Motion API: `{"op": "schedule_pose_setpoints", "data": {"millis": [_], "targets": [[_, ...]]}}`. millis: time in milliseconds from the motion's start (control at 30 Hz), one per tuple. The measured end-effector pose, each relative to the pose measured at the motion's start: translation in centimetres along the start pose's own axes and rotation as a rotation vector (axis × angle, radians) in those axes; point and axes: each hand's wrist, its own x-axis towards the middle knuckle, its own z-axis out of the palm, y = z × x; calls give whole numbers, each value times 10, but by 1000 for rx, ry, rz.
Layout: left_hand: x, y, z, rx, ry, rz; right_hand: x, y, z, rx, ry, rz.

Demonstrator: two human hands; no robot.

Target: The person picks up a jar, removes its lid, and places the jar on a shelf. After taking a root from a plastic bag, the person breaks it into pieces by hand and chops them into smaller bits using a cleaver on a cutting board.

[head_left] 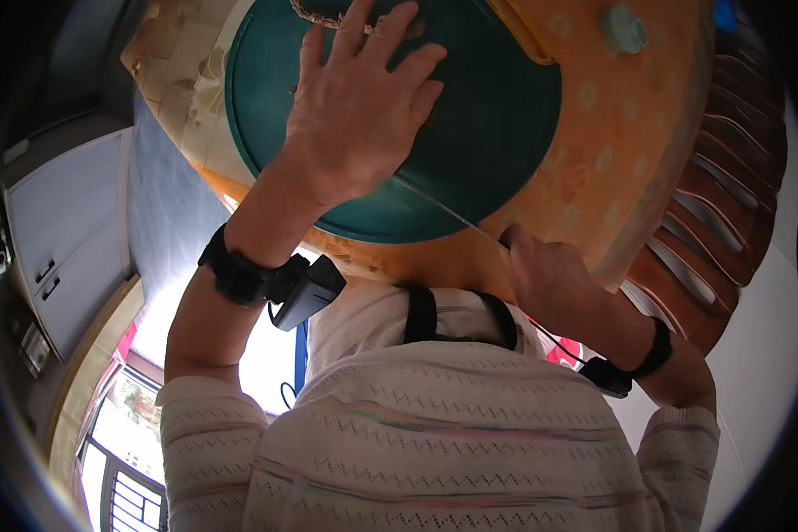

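Note:
A round dark green board [488,115] lies on the patterned tablecloth. My left hand [359,106] is palm down over it, fingers spread and stretched away from me. By its fingertips, at the top edge of the view, is a brown, knobbly strand [315,15], partly covered by the fingers. My right hand [550,275] is closed at the near side of the table. It grips a thin, straight metal tool [448,211] that slants across the board's near rim toward my left wrist. The tool's far end is hidden under my left hand, and its exact kind cannot be told.
A yellow-edged object [528,35] overlaps the board's far right. Beyond it a small pale green piece [625,29] sits on the orange tablecloth [585,168]. A brown slatted chair [709,204] stands to the right of the table. Cabinets [71,213] are at the left.

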Motion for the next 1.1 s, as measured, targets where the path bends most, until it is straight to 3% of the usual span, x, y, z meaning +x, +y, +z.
{"op": "schedule_pose_setpoints", "data": {"millis": [300, 400, 467, 500, 567, 700, 767, 867, 1100], "targets": [[3, 4, 1, -53, -10, -4, 0, 12, 24, 5, 129, -83], [2, -3, 4, -64, 102, 12, 2, 10, 21, 20, 133, -69], [2, -10, 5, -319, 352, 33, 3, 8, 13, 35, 125, -42], [-4, -12, 0, -312, 354, 31, 3, 8, 8, 64, 111, -9], [-23, -11, -16, -447, 518, -322, 4, 11, 7, 95, 91, 20], [-70, -5, 0, -408, 388, -468, 8, 22, 6, 135, 98, -11], [-83, 2, 14, -354, 308, -356, 9, 25, 5, 138, 111, -24], [-89, 8, 27, -301, 366, -282, 11, 28, 6, 215, 206, -103], [-93, 6, 32, -237, 315, -224, 14, 28, 5, 278, 219, -83]]}}
